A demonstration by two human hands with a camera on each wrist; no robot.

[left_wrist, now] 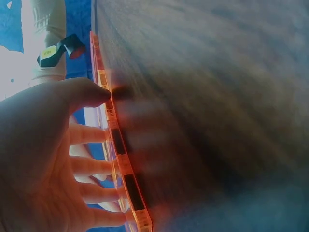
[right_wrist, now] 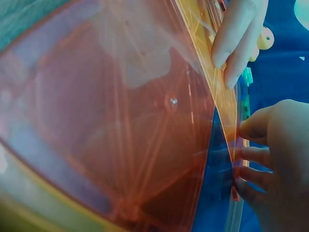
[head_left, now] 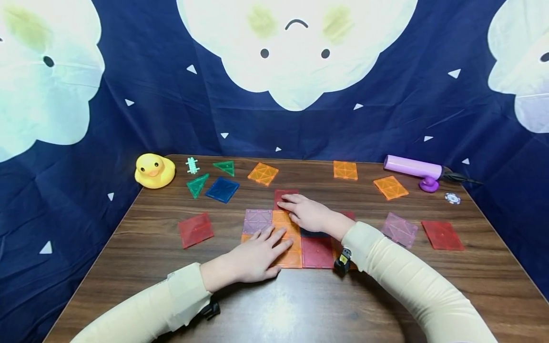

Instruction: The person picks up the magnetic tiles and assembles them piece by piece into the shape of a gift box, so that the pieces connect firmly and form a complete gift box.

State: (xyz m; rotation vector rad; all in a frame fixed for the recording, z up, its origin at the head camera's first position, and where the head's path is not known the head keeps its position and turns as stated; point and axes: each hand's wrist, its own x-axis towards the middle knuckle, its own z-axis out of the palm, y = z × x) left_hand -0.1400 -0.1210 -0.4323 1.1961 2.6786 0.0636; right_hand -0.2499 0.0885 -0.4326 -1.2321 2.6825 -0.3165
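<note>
The red tile lies on the bench just beyond the orange tiles, beneath the fingertips of the right hand, forward-left of its palm; the right hand is nearer to it. That grip is released: fingers extended, none visibly wrapped. The left hand, likewise unclenched, rests spread on the orange tiles.

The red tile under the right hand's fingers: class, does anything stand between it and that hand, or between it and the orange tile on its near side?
Nothing visible does. In the head view, the right hand reaches directly over the red tile, and the orange tile lies right beside it, the join partly covered.
</note>
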